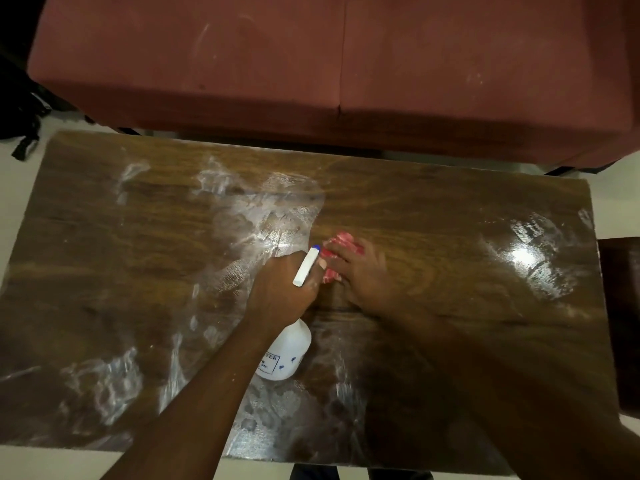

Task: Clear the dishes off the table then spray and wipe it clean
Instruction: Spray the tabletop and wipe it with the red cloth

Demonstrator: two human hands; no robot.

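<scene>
Grips a white plastic spray bottle [285, 355] with blue nozzle in the left hand [280, 282], fingers curled round its neck. Presses a red-and-white cloth [341, 242] onto the streaky brown wooden table [450, 216] with the right hand [360, 275], fingers laid flat, beside the nozzle.

A white plastic spray bottle [285, 355] with blue print and a blue-tipped nozzle tilts over the middle of the glossy brown wooden worktop [433, 216], which carries wet whitish smears. A crumpled red-and-white cloth [341, 242] lies at the worktop's middle.
</scene>
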